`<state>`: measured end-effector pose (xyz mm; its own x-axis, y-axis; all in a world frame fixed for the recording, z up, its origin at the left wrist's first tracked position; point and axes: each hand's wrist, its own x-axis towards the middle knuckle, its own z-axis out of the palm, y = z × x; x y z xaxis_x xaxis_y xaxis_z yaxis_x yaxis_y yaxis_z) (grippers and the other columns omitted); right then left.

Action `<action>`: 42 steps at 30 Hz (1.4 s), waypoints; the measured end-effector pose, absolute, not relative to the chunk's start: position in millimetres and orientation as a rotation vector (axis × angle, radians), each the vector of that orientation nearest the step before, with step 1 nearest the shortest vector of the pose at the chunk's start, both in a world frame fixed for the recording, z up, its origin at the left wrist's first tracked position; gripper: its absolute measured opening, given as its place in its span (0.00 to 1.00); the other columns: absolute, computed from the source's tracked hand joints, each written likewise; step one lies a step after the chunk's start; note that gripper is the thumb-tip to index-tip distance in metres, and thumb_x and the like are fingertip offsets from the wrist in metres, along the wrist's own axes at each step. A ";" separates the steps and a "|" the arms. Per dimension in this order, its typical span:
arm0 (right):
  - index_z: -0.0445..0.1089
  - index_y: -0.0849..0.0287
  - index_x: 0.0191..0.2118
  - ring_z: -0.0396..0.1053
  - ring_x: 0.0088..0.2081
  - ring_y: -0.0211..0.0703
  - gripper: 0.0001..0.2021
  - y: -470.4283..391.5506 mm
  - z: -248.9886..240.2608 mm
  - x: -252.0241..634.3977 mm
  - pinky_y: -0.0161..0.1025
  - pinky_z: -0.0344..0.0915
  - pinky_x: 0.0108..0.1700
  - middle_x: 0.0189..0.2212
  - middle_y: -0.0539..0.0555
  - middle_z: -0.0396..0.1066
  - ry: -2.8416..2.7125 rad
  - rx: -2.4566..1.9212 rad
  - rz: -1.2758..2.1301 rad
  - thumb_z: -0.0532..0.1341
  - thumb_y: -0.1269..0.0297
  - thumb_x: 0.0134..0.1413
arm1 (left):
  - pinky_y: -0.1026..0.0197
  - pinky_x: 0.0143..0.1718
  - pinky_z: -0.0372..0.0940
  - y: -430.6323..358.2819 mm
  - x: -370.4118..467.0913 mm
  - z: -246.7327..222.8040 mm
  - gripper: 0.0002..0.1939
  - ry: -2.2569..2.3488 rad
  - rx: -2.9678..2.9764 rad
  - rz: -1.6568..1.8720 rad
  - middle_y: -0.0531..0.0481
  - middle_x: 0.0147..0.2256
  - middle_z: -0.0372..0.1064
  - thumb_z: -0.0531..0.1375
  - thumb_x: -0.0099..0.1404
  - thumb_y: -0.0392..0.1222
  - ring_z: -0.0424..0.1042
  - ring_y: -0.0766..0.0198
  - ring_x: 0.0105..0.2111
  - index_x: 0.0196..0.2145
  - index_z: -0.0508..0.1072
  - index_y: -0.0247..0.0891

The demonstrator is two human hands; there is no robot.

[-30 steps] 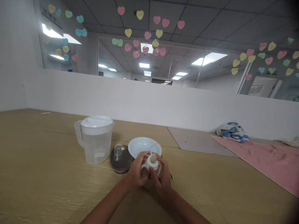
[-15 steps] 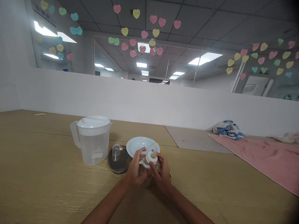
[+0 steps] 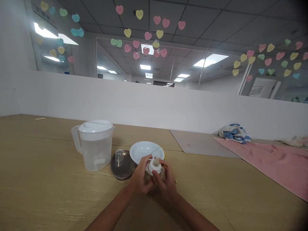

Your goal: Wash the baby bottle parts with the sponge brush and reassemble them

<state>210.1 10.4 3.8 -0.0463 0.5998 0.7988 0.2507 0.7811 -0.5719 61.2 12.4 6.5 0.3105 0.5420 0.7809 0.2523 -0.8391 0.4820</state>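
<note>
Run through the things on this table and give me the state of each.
Baby bottle: teat uncovered, held between left hand and right hand.
Plastic pitcher: upright, lid on.
Metal tray: lying flat.
Clear plastic cap: rounded end up, on that tray.
White bowl: upright, partly hidden.
Blue-and-white cloth: crumpled.
Pink cloth: spread out, wrinkled.

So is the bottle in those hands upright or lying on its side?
Upright, perhaps leaning slightly: its white collar and nipple face upward between the left hand and the right hand.

Smooth plastic bottle top; translucent plastic jug; shiny metal tray; glossy bowl
</note>
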 end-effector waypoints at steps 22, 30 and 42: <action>0.62 0.56 0.41 0.65 0.42 0.46 0.09 10.9 6.1 214.7 0.45 0.65 0.42 0.38 0.56 0.65 -1.781 -0.735 -0.009 0.57 0.66 0.53 | 0.47 0.48 0.61 18.0 65.9 -3.5 0.39 0.839 2.199 1.603 0.40 0.49 0.55 0.57 0.53 0.35 0.60 0.51 0.49 0.60 0.44 0.38; 0.65 0.53 0.42 0.64 0.46 0.52 0.13 4.4 2.1 214.9 0.55 0.60 0.50 0.40 0.57 0.65 -1.949 -0.584 -0.334 0.57 0.70 0.48 | 0.47 0.47 0.61 15.0 63.1 2.5 0.40 0.811 2.200 1.597 0.41 0.47 0.52 0.58 0.51 0.36 0.60 0.53 0.46 0.60 0.45 0.40; 0.61 0.55 0.47 0.66 0.45 0.49 0.15 -4.1 2.7 209.4 0.47 0.67 0.44 0.42 0.59 0.66 -1.771 -0.534 -0.120 0.55 0.73 0.52 | 0.45 0.51 0.59 16.1 61.5 -0.2 0.37 0.819 2.242 1.531 0.38 0.53 0.58 0.59 0.55 0.40 0.61 0.49 0.52 0.60 0.47 0.38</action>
